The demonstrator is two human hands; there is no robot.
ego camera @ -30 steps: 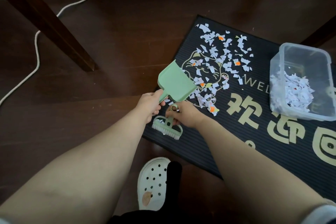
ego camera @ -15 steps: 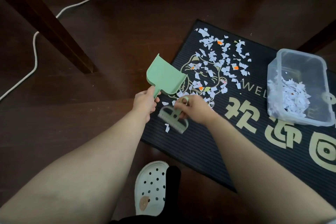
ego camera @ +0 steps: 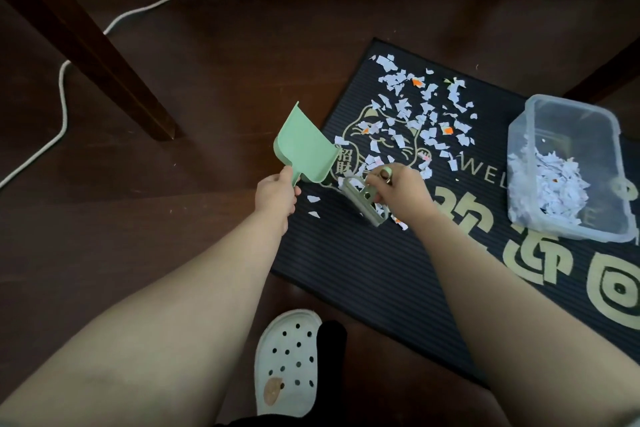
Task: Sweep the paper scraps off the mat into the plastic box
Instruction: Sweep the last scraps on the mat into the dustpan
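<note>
A black doormat (ego camera: 381, 263) with gold print lies on the dark wood floor. White and orange paper scraps (ego camera: 412, 118) are strewn over its far left part. My left hand (ego camera: 275, 196) grips the handle of a green dustpan (ego camera: 304, 149), held tilted at the mat's left edge. My right hand (ego camera: 403, 192) holds a small green brush (ego camera: 362, 203), lifted and blurred, beside the near scraps. A clear plastic box (ego camera: 568, 166) stands on the mat at the right with a heap of scraps inside.
A dark wooden furniture leg (ego camera: 90, 48) slants down at the left, and a white cable (ego camera: 62, 94) runs across the floor behind it. More dark legs stand at the top right. My white clog (ego camera: 287, 364) rests near the mat's front edge.
My right hand has swung the brush up and to the right, off the mat's corner. A few scraps now lie loose near the left edge. The dustpan stays in my left hand.
</note>
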